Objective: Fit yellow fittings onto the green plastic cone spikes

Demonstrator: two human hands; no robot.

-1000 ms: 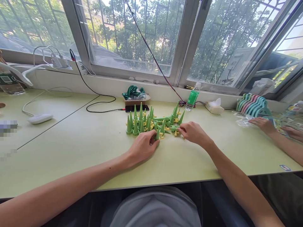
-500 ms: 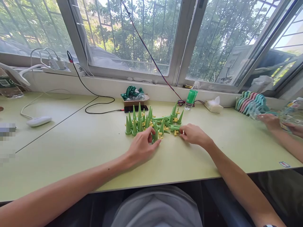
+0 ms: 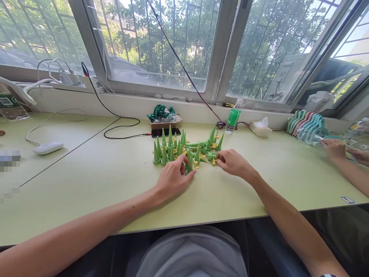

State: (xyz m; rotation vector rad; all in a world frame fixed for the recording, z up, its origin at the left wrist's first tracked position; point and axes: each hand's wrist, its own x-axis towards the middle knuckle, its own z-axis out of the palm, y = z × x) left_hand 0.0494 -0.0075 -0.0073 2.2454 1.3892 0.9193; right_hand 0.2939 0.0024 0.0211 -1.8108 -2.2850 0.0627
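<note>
Several green plant-watering spikes [image 3: 164, 155] with yellow valves stand point-up in a cluster on the table, and some lie on their sides. At the cluster's near edge, my left hand [image 3: 175, 177] has its thumb and fingers closed around the base of an upright green spike [image 3: 189, 164]. My right hand [image 3: 235, 163] is at the cluster's right edge, fingers pinched on a green spike lying on its side [image 3: 212, 156], beside its yellow valve [image 3: 213, 162]. The fingertips of my right hand partly hide that spike.
Behind the spikes lie a black phone [image 3: 165, 133] on a cable and a small cardboard box [image 3: 166, 125]. A water bottle [image 3: 233, 117] and tissue pack [image 3: 261, 129] stand by the window. At right, a co-worker's hands [image 3: 334, 149] are near hangers [image 3: 308, 125]. A white mouse [image 3: 48, 148] lies left.
My right hand has shifted slightly left along the lying spike. My left hand stays where it was. The co-worker's hands have moved slightly right.
</note>
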